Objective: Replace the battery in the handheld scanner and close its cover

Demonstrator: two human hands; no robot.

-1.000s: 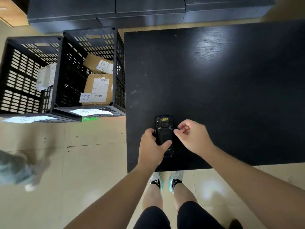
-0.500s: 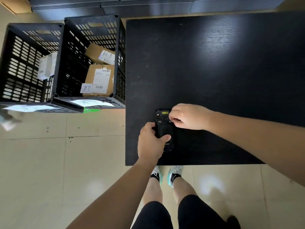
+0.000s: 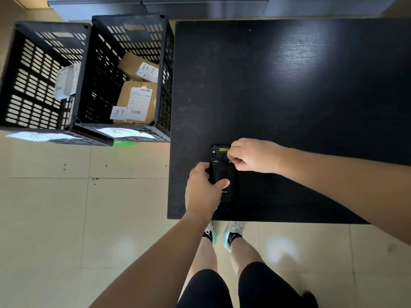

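Note:
A black handheld scanner (image 3: 222, 170) lies back side up near the front left corner of the black table (image 3: 289, 96). A yellow label shows at its far end. My left hand (image 3: 203, 190) grips the scanner's left side, thumb pressed across the back cover. My right hand (image 3: 253, 155) has its fingers pinched at a small latch on the scanner's upper right. The battery itself is hidden.
Two black slotted crates (image 3: 124, 70) stand on the tiled floor left of the table, one holding cardboard parcels (image 3: 136, 103) with labels. Dark cabinets (image 3: 200, 5) run along the far wall. My legs and shoes show below the table's front edge.
My right hand moved from beside the scanner up to its upper right latch and stays pinched there. The left hand kept its hold. The camera shifted slightly.

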